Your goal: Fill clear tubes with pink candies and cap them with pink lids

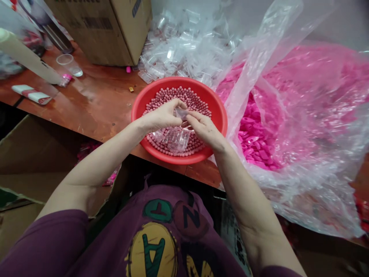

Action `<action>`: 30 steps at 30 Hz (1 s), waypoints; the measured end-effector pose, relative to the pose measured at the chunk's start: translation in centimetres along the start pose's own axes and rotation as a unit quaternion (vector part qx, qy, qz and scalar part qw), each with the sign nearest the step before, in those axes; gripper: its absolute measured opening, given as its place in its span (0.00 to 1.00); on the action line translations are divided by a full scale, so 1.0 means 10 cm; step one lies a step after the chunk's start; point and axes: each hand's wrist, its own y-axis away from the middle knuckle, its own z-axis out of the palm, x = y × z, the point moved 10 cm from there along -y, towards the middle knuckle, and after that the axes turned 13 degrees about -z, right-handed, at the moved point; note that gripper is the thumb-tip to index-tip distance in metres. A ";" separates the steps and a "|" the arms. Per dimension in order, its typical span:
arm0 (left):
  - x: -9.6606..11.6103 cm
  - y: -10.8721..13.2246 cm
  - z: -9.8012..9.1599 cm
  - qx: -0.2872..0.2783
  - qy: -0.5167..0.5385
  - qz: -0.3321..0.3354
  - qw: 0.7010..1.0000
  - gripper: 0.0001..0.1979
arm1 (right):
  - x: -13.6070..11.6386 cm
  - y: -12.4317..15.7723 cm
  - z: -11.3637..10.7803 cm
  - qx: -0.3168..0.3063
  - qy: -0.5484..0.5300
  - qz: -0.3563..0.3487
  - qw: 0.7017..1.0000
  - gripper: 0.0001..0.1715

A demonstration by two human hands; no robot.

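A red basin full of round pink beads stands at the table's front edge. Above the beads my left hand curls its thumb and fingers around a small clear plastic container. From the other side my right hand pinches at the container's right end with its fingertips. Parts of the fingers are hidden behind the container and the hands. Several more clear plastic containers lie on the beads just below my hands, inside the basin.
Behind the basin is a heap of clear plastic containers, beside a cardboard box. A large clear bag on the right holds bright pink pieces. A plastic cup stands left, and an open carton sits below the table.
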 end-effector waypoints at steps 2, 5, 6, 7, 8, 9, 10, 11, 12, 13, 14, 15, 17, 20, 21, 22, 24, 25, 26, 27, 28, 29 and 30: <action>0.03 0.05 0.02 0.012 -0.067 0.013 0.998 0.20 | 0.09 0.02 0.03 0.036 -0.109 0.028 0.993 0.19; 0.07 0.08 0.02 0.054 -0.087 0.023 0.994 0.23 | 0.19 0.02 0.07 0.089 -0.258 0.067 0.960 0.25; 0.08 0.10 0.00 0.073 -0.065 0.025 0.995 0.24 | 0.21 0.02 0.10 0.092 -0.299 0.082 0.946 0.26; 0.08 0.11 -0.01 0.085 -0.031 0.028 0.995 0.26 | 0.22 0.02 0.13 0.091 -0.331 0.097 0.934 0.27; 0.08 0.11 -0.01 0.089 0.008 0.032 0.995 0.26 | 0.23 0.02 0.15 0.088 -0.352 0.110 0.925 0.27; 0.07 0.12 0.00 0.086 0.046 0.038 0.995 0.25 | 0.22 0.03 0.16 0.086 -0.363 0.120 0.920 0.27; 0.06 0.11 0.02 0.078 0.076 0.043 0.993 0.23 | 0.22 0.04 0.16 0.082 -0.362 0.126 0.920 0.27; 0.06 0.11 0.03 0.070 0.096 0.050 0.992 0.21 | 0.21 0.05 0.14 0.074 -0.346 0.127 0.927 0.27; 0.06 0.10 0.02 0.066 0.103 0.057 0.991 0.19 | 0.20 0.06 0.10 0.067 -0.310 0.119 0.941 0.28; 0.07 0.08 -0.01 0.067 0.097 0.065 0.991 0.18 | 0.19 0.06 0.03 0.062 -0.246 0.100 0.962 0.27; 0.08 0.04 -0.04 0.070 0.076 0.072 0.992 0.17 | 0.16 0.06 -0.08 0.061 -0.149 0.071 0.984 0.26; 0.10 -0.01 -0.07 0.075 0.038 0.077 0.994 0.16 | 0.11 0.06 -0.19 0.064 -0.023 0.039 0.997 0.23; 0.16 -0.14 -0.13 0.098 -0.087 0.080 0.988 0.15 | 0.02 0.08 -0.31 0.043 0.243 0.000 0.969 0.19; 0.21 -0.38 -0.11 0.125 -0.333 0.075 0.932 0.17 | 0.04 0.15 -0.13 -0.083 0.445 0.015 0.892 0.20; 0.20 -0.46 -0.07 0.125 -0.406 0.070 0.903 0.19 | 0.04 0.20 -0.03 -0.121 0.457 0.020 0.881 0.22; 0.18 -0.52 -0.02 0.120 -0.468 0.066 0.873 0.20 | -0.01 0.26 0.05 -0.145 0.456 0.018 0.878 0.23; 0.12 -0.61 0.11 0.105 -0.550 0.058 0.827 0.22 | -0.18 0.41 0.16 -0.150 0.445 -0.003 0.883 0.24; 0.08 -0.64 0.17 0.098 -0.572 0.054 0.812 0.23 | -0.28 0.49 0.19 -0.145 0.432 -0.022 0.890 0.24; 0.04 -0.66 0.24 0.087 -0.588 0.052 0.803 0.23 | -0.38 0.58 0.20 -0.135 0.413 -0.046 0.900 0.23; 0.00 -0.68 0.31 0.074 -0.600 0.052 0.795 0.23 | -0.46 0.68 0.16 -0.116 0.389 -0.072 0.911 0.23; -0.04 -0.70 0.39 0.059 -0.609 0.056 0.789 0.22 | -0.51 0.78 0.05 -0.085 0.366 -0.092 0.922 0.22; -0.08 -0.73 0.48 0.044 -0.616 0.065 0.784 0.22 | -0.52 0.88 -0.12 -0.044 0.350 -0.101 0.930 0.22; -0.11 -0.76 0.56 0.031 -0.623 0.078 0.778 0.22 | -0.46 1.00 -0.36 0.007 0.345 -0.096 0.934 0.22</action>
